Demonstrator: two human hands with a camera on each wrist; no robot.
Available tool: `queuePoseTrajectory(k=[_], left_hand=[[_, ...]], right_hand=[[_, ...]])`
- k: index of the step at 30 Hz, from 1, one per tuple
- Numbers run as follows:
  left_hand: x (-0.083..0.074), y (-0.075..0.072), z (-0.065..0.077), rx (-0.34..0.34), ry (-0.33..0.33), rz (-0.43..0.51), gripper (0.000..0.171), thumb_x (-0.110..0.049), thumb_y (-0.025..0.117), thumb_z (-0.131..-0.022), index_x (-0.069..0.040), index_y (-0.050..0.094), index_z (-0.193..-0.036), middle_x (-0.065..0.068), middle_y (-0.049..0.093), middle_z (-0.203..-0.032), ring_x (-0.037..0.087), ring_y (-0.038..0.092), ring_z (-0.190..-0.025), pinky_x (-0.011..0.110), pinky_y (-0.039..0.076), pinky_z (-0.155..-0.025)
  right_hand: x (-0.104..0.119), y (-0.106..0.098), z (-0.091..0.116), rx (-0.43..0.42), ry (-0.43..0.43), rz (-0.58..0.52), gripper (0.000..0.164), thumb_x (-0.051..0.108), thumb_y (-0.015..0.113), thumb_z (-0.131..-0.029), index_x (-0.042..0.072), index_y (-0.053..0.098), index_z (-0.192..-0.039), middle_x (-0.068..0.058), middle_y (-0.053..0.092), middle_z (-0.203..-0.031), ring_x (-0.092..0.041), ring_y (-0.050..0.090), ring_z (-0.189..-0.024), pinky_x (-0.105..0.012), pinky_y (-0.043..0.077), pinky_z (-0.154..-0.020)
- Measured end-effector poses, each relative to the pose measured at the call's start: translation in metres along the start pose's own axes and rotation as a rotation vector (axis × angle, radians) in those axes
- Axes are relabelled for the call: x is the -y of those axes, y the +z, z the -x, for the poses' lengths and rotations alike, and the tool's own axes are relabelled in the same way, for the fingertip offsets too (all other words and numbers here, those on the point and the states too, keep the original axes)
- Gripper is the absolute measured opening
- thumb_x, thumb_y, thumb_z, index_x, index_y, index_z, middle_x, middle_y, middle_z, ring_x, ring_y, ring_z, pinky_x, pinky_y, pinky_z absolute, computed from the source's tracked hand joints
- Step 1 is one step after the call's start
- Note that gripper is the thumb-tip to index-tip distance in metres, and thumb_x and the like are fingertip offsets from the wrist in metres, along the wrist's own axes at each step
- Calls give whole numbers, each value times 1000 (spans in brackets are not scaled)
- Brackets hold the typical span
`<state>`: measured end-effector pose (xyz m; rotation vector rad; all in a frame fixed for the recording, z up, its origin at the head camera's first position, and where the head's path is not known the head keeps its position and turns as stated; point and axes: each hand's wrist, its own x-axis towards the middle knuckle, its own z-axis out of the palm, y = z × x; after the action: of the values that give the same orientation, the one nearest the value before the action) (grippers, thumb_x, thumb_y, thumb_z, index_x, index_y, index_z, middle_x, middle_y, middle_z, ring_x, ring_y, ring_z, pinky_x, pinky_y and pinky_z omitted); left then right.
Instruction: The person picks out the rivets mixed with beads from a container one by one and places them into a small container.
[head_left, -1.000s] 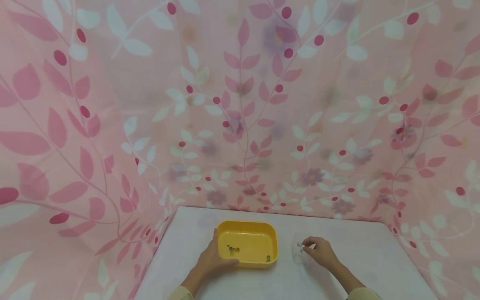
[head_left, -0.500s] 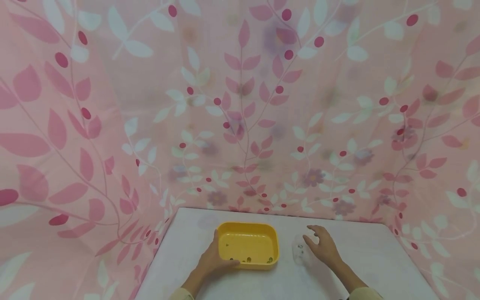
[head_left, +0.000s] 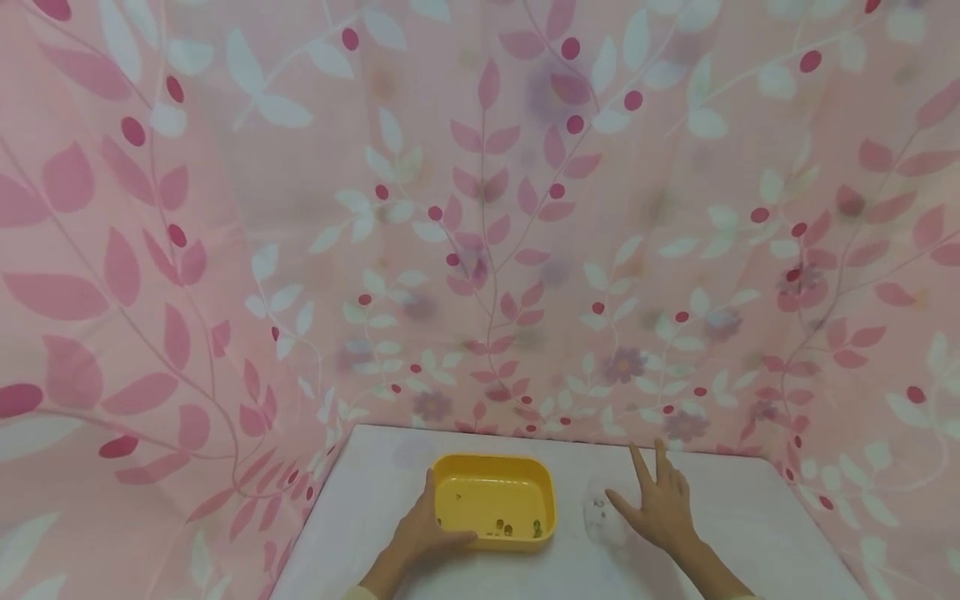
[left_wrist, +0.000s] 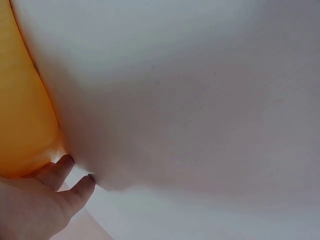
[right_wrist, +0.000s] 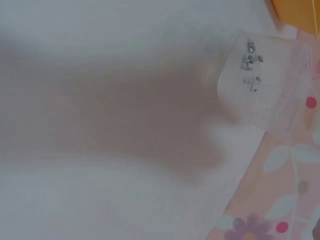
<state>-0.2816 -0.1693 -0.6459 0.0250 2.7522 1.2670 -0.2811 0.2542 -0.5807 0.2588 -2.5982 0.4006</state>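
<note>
My left hand (head_left: 422, 529) holds a yellow plastic tray (head_left: 491, 467) at its front left corner, thumb along the front wall and fingers at the left side. In the left wrist view, fingertips (left_wrist: 84, 190) show beside the tray's orange-yellow wall (left_wrist: 25, 100). Small round greenish-brown pieces (head_left: 504, 527) lie scattered on the tray floor, mostly towards the front; their kind is too small to tell. My right hand (head_left: 663, 508) is spread and holds nothing, just right of a clear plastic container (head_left: 595, 525). In the right wrist view, small shiny metal pieces (right_wrist: 251, 61), like tiny screws, sit in that container.
A white-covered table (head_left: 540, 575) carries the tray and the container side by side. Pink leaf-patterned cloth (head_left: 487, 208) hangs behind it and on both sides.
My right hand has gone from pinching at the clear container to spread fingers beside it, slightly right. The pieces in the tray have rolled from a left cluster towards the front. My left hand keeps its hold.
</note>
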Motion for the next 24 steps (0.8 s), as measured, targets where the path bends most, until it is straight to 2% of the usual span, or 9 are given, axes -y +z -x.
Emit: queuePoseTrajectory(k=[7, 13, 20, 24], left_hand=[[1, 0, 1, -2, -4, -15, 144, -66, 85, -59, -8, 0, -159, 28, 39, -152, 42, 49, -132, 61, 40, -104], [-4, -2, 2, 4, -22, 4, 143, -66, 85, -59, -11, -1, -160, 26, 39, -152, 42, 49, -132, 61, 40, -104], [-3, -1, 3, -2, -13, -16, 142, -65, 85, -60, -8, 0, -159, 27, 43, -149, 40, 53, -126, 61, 43, -100], [-1, 0, 3, -7, 6, -26, 142, -65, 85, -60, -6, 1, -159, 28, 44, -147, 40, 54, -125, 60, 44, -99]], right_hand=[[4, 0, 5, 5, 5, 13, 100, 53, 73, -79, 21, 22, -159, -23, -4, -165, -56, 35, -129, -75, 23, -102], [12, 5, 1, 30, 0, 16, 99, 56, 71, -81, 23, 21, -159, -21, -7, -165, -53, 26, -136, -75, 11, -110], [24, 12, -4, 18, -8, 54, 97, 58, 71, -80, 18, 28, -157, -22, -6, -165, -50, 28, -136, -73, 15, -110], [30, 17, -6, 21, -15, 55, 99, 58, 72, -78, 21, 25, -158, -21, -6, -165, -49, 26, -138, -74, 13, -110]])
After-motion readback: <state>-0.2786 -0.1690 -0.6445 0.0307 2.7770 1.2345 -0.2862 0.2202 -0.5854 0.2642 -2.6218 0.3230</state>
